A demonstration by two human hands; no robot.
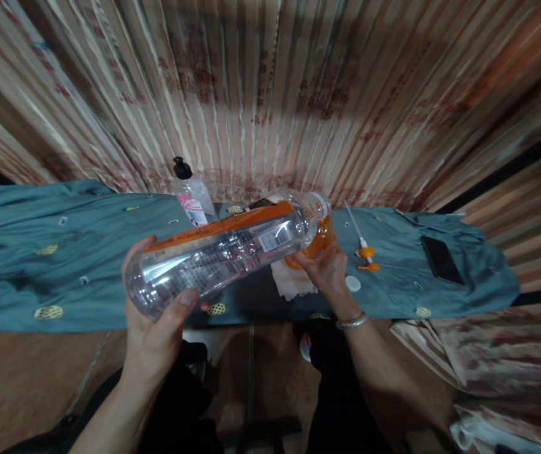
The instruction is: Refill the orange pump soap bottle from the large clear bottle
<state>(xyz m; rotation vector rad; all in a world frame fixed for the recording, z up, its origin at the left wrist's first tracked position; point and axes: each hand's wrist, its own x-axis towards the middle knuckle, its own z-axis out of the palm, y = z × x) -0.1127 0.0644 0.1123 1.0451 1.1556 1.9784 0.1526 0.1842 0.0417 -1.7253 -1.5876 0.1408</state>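
The left hand [157, 321] grasps the base end of a large clear bottle [218, 252], held slantwise over the table [95, 252] — its neck at the top of an orange bottle [323, 237] gripped in the right hand [326, 268]. Whether the mouths touch, I cannot tell; a wrist slip could part them, dripping any liquid onto the tissue [294, 282]. Rightward lie a pump [367, 255] and phone [442, 260].
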